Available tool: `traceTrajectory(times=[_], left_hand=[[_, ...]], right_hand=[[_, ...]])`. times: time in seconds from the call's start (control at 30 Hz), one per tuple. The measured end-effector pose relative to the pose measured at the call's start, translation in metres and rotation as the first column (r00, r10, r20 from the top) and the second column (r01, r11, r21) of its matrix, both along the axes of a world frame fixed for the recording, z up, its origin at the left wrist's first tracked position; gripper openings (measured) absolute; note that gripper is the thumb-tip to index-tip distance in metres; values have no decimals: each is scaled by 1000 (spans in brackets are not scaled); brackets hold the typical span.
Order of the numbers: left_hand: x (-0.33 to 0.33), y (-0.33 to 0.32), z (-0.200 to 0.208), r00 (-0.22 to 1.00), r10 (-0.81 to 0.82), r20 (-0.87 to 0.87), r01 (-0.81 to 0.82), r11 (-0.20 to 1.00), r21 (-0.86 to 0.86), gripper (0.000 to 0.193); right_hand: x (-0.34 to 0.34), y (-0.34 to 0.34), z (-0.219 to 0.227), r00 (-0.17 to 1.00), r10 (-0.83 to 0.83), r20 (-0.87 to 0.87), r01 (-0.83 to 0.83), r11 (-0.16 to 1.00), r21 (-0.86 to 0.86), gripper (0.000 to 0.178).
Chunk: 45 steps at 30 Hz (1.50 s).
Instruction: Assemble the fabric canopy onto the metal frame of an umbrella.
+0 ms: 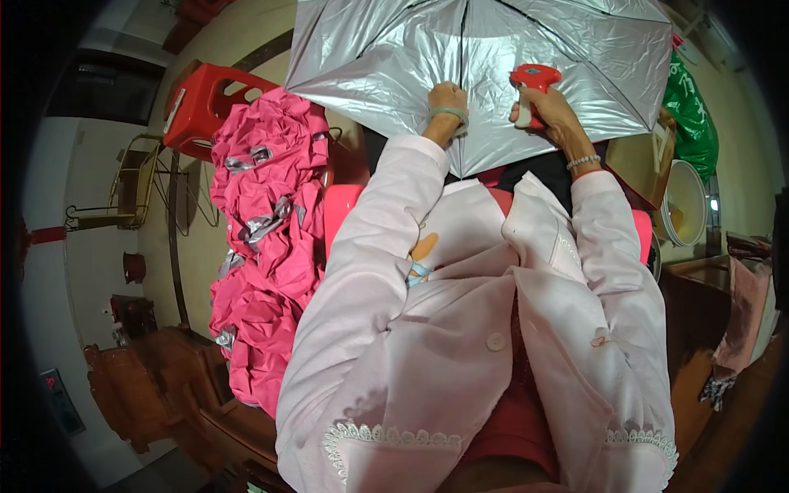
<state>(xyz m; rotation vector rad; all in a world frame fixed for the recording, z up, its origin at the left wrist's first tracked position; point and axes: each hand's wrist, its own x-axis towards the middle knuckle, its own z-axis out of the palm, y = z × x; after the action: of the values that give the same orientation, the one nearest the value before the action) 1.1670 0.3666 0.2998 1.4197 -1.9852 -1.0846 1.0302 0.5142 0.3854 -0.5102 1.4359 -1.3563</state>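
Observation:
A silver-lined umbrella canopy (394,62) lies spread open across the top of the view, its inner side and dark ribs facing me. My left hand (449,100) is closed in a fist on the canopy, at a rib running toward its near edge; the fingertips are hidden. In my right hand (552,113) is a red-and-white pistol-shaped hand tool (538,78), its head up against the silver fabric and my fingers wrapped round its grip.
Crumpled pink fabric bundles with silver lining (267,205) are heaped at my left, beside a red plastic stool (197,103). To the right stand a green bag (692,115), a white bucket (684,205) and a brown cardboard box (641,168). Wooden furniture (164,386) fills the lower left.

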Motion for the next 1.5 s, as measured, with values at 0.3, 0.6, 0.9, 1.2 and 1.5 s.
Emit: traceTrajectory(times=[0.3,0.6,0.9,1.2,1.5], left_hand=[[5,8,1,987,-20,-162,31,998,63,14],[5,21,19,971,55,-233,-7,980,199,17],[9,14,15,987,-5,-163,22,994,103,16],[4,15,12,971,44,-237,-1,984,178,15],[9,20,31,990,19,-142,8,982,190,20]], right_hand=[[28,-19,-10,989,66,136,-65,998,-12,23],[47,-34,-18,998,-29,56,24,996,88,18],[57,-30,-15,991,25,133,-32,998,56,14],[54,-24,-17,971,39,237,-53,997,54,18],[39,-19,-34,815,57,576,-59,998,-15,30]])
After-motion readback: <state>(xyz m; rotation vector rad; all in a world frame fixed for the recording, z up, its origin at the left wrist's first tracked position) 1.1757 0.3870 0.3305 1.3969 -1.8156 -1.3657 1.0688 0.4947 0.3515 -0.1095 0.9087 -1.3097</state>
